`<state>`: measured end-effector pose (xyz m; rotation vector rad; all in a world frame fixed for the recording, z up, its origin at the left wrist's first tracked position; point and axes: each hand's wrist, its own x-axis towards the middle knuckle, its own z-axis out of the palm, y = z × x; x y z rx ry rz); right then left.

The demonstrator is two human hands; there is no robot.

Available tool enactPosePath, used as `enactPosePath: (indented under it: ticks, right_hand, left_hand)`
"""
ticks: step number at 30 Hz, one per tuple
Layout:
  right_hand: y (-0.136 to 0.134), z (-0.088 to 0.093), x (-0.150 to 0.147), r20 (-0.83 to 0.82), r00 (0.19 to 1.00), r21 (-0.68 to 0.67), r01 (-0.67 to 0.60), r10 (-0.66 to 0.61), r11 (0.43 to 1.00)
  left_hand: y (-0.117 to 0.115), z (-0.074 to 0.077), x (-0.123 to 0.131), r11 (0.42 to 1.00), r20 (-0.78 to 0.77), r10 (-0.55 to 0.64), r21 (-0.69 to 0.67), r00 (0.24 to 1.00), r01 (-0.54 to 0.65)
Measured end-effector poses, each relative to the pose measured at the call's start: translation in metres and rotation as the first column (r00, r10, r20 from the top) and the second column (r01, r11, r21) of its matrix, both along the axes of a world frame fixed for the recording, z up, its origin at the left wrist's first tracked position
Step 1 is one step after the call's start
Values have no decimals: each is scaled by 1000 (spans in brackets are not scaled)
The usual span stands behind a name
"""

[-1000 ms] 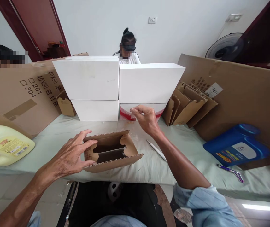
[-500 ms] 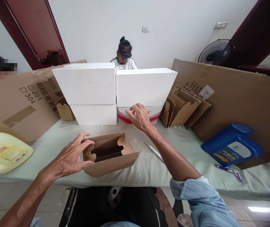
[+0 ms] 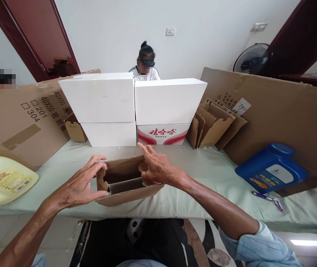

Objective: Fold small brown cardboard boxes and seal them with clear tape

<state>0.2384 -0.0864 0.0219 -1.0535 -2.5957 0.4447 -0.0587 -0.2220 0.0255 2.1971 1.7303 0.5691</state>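
Cardboard box (image 3: 125, 181) gripped by left hand (image 3: 82, 183), right hand (image 3: 155, 167) fingers spread.

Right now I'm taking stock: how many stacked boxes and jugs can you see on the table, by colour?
Plain white boxes: 3
Red-printed box: 1
Yellow jug: 1
Blue jug: 1
Total: 6

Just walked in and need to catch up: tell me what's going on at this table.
A person seated at the table has both hands on a small open cardboard box with a divider inside. The left hand grips its left end between thumb and fingers; the right hand rests, fingers spread, on its right end. Behind it stand stacked white boxes and a red-printed carton, with another person sitting beyond them.
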Motion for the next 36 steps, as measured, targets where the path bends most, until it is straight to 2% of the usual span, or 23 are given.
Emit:
enactPosePath:
  ticks: [3, 6, 10, 13, 16, 18, 21, 24, 27, 30, 33, 36]
  right_hand:
    - [3, -1, 14, -156, 986, -142, -81, 59, 987]
    - [15, -10, 34, -386, 920, -350, -218, 72, 911]
    - [36, -24, 54, -534, 845, -501, -302, -15, 811]
    - [42, -30, 58, -585, 810, -535, -355, -32, 767]
    - [37, -32, 54, -624, 779, -557, -393, -57, 731]
    - [29, -33, 51, -635, 770, -578, -416, -66, 702]
    - [15, -38, 49, -646, 760, -603, -444, -78, 663]
    - [6, -51, 48, -695, 709, -599, -483, -116, 639]
    - [6, -67, 46, -746, 623, -615, -509, -236, 602]
    - [9, -72, 42, -767, 539, -627, -511, -349, 587]
    - [14, -66, 42, -816, 443, -572, -530, -371, 626]
    - [18, -57, 43, -839, 388, -542, -537, -381, 646]
  left_hand:
    - [-4, -6, -13, 997, 150, 27, 68, 988, -37]
    - [-9, -19, -30, 997, 279, 11, 69, 960, -32]
    - [-12, -34, -37, 999, 250, -32, -3, 968, 33]
    - [-10, -36, -28, 1000, 236, -6, 8, 972, 4]
    - [-5, -34, -18, 984, 320, 104, 104, 942, -144]
    - [-2, -35, -15, 932, 379, 206, 206, 902, -299]
    - [3, -42, -13, 819, 435, 331, 308, 837, -484]
    - [7, -52, -12, 760, 468, 386, 327, 795, -561]
    - [11, -60, -9, 727, 485, 393, 355, 781, -587]
    - [15, -59, -9, 751, 467, 389, 339, 794, -567]
    - [18, -54, -13, 810, 399, 434, 219, 808, -543]
    - [21, -53, -20, 820, 408, 463, 142, 787, -555]
